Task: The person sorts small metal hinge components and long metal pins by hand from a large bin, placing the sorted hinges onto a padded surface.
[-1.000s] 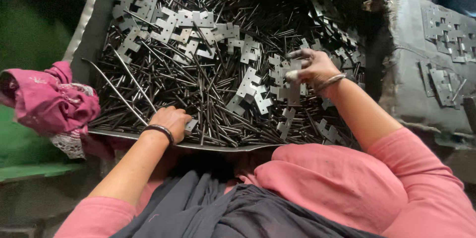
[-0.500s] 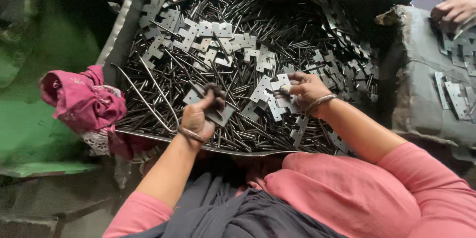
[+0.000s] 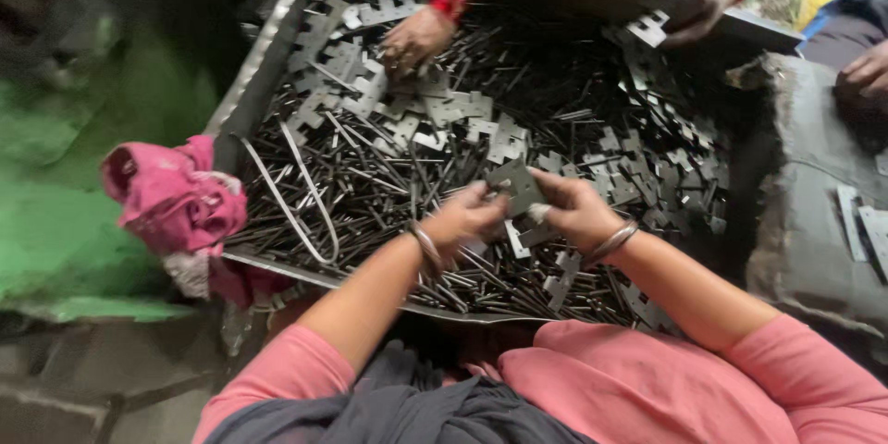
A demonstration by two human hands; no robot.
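**Both hands meet on one metal plate above the tray**

Head view: the person's left hand (image 3: pixel 467 215) and right hand (image 3: pixel 575 211) come together over a big tray (image 3: pixel 268 83) full of thin dark metal rods (image 3: pixel 388 176) and flat notched plates (image 3: pixel 444 111). Between them they hold one grey plate (image 3: pixel 518 183), lifted a little above the pile. The fingers of each hand are pressed on an edge of it, pinching it from two sides. The step in hand seems to be the picking and handling of a single plate out of the mix. The next move probably needs a firm pinch, because the plate is thin and the rods below lie loose. A pink cloth (image 3: pixel 176 199) hangs on the tray's left rim. At the far side, another person's hand (image 3: pixel 416 37) with a red bangle rests on the plates, well apart from the held piece.
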